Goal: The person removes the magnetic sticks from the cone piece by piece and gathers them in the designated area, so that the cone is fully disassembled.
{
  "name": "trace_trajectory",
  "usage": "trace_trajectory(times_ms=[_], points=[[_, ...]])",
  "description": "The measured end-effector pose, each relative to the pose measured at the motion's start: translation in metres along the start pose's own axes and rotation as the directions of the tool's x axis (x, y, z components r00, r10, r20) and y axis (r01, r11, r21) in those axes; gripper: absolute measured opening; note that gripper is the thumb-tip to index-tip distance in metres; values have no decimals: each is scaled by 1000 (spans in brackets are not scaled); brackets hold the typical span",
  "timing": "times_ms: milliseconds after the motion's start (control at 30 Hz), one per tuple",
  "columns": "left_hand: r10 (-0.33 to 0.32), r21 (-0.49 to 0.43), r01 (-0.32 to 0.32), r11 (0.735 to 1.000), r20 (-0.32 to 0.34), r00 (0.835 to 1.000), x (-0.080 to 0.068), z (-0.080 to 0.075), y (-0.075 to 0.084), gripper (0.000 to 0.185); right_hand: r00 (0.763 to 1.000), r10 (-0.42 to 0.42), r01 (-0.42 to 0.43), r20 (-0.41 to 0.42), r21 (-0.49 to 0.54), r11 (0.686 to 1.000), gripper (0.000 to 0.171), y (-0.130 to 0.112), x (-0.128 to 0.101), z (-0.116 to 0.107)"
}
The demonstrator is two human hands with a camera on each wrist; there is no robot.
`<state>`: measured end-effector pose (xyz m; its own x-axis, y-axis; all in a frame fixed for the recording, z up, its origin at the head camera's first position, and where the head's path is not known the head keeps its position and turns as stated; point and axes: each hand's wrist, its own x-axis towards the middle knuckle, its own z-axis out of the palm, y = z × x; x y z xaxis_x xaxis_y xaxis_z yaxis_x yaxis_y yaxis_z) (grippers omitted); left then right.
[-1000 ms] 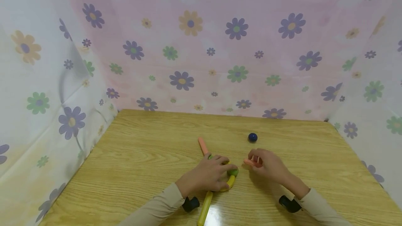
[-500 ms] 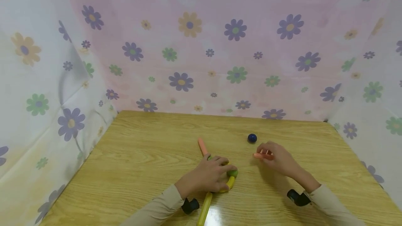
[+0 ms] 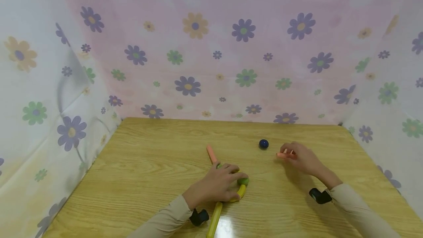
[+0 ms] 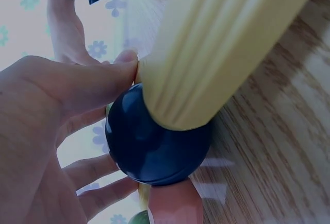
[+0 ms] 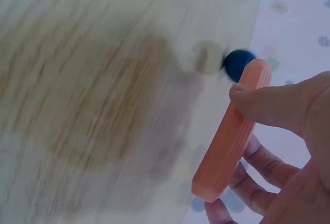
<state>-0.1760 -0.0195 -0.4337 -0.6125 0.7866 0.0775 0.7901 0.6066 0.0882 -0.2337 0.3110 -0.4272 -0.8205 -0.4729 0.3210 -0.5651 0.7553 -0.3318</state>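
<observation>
Your right hand (image 3: 302, 157) pinches a short orange plastic stick (image 3: 282, 155) near the desk's (image 3: 148, 157) back edge; left hand (image 3: 216, 184) fingers curl on the jointed stick-and-ball toy (image 3: 242, 186). Flowered cloth walls (image 3: 211, 47) surround.

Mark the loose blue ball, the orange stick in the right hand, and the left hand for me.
blue ball (image 3: 263, 144), head view, centre of the ball.
orange stick (image 5: 232, 134), right wrist view, middle of its ridged side.
left hand (image 3: 216, 184), head view, back of the hand.

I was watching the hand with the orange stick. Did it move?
Yes. The right hand, pinching the orange stick, went right and farther from the person, ending just right of the dark blue ball, which stayed put.
</observation>
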Motion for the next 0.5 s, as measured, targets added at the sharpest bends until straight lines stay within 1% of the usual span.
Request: trace_trajectory(times_ms=[167, 300, 500], points=[[-4, 13, 4, 1000, -10, 1000, -1, -2, 0, 61, 1000, 19, -19, 4, -9, 1000, 6, 14, 5, 1], [-5, 5, 6, 1000, -8, 1000, -2, -3, 0, 61, 999, 38, -39, 30, 10, 999, 8, 22, 10, 2], [-5, -15, 5, 1000, 0, 1000, -3, -1, 0, 61, 995, 75, -76, 64, 11, 997, 11, 33, 17, 3]])
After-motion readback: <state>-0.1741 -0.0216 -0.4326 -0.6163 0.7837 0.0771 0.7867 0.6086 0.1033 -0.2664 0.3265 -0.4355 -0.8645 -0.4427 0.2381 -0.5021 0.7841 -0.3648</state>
